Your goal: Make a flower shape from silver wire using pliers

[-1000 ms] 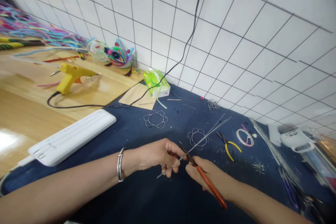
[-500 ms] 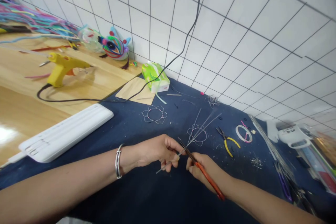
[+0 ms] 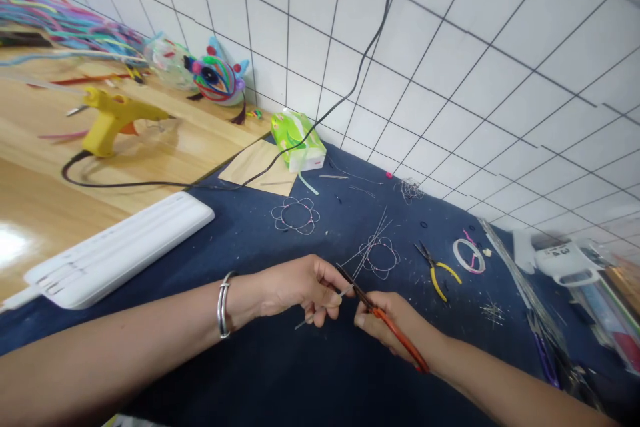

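My left hand (image 3: 320, 293) pinches a bundle of thin wires (image 3: 346, 291), whose short end sticks out below the fingers. My right hand (image 3: 383, 320) is closed around an orange-handled cutting tool (image 3: 397, 333); whether it is scissors or pliers is unclear. Its dark jaws meet the wires right beside my left fingertips. Beyond the jaws, long wire lengths (image 3: 376, 230) reach over a flower-shaped wire ring (image 3: 397, 257) with small beads. A second flower-shaped wire ring (image 3: 315, 216) lies farther left on the dark blue cloth (image 3: 245, 247).
Yellow-handled pliers (image 3: 438, 273), a white ring-shaped spool (image 3: 456, 255) and wire scraps (image 3: 493, 313) lie to the right. A white power strip (image 3: 125, 247) and yellow glue gun (image 3: 107, 123) are left. A black cord (image 3: 345, 99) crosses before a tissue pack (image 3: 295, 133).
The long wire lengths beyond the jaws have swung left and lower, and are less blurred now. Both hands keep nearly the same position. The view has shifted slightly.
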Demonstrator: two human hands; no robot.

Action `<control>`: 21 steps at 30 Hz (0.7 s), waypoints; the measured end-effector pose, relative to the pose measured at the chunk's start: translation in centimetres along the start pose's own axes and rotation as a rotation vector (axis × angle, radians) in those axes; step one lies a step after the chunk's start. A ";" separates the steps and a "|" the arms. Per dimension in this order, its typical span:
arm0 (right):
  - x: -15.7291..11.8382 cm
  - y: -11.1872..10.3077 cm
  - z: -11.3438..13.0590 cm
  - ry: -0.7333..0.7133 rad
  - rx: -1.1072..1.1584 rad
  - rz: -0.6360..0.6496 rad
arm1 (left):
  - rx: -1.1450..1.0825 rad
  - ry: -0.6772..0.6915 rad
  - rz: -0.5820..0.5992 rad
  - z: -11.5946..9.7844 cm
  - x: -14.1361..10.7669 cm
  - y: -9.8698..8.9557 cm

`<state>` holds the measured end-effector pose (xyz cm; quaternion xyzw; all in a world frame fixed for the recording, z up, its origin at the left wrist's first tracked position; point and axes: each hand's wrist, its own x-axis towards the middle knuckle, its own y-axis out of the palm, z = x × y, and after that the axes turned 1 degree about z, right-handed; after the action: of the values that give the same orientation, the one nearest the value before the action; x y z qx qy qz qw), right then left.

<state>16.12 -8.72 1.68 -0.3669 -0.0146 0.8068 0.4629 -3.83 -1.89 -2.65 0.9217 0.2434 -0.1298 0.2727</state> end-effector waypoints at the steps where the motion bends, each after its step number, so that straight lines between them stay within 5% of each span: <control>1: -0.1 -0.2 0.1 0.039 0.033 0.023 | 0.005 -0.004 0.008 0.0 0.0 -0.1; 4: -0.7 -1.1 0.5 0.116 0.137 0.094 | 0.022 -0.010 0.016 -0.2 0.1 -0.3; 7: -1.8 -2.2 0.4 0.048 0.126 0.083 | 0.041 -0.001 -0.029 -0.5 0.2 -0.7; 12: -4.3 -3.4 -1.7 -0.084 -0.185 -0.167 | 0.107 0.021 -0.087 -0.7 0.2 -1.3; 16: -5.5 -2.8 -4.4 -0.058 -0.429 -0.365 | 0.283 0.084 -0.162 -1.2 0.2 -2.1; 21: -4.7 -0.9 -6.4 -0.139 -0.551 -0.339 | 0.493 0.120 -0.266 -2.3 -0.3 -3.6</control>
<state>22.08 -13.77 0.11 -0.4147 -0.3246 0.7070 0.4719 -5.72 1.98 -2.27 0.9263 0.3388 -0.1649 0.0060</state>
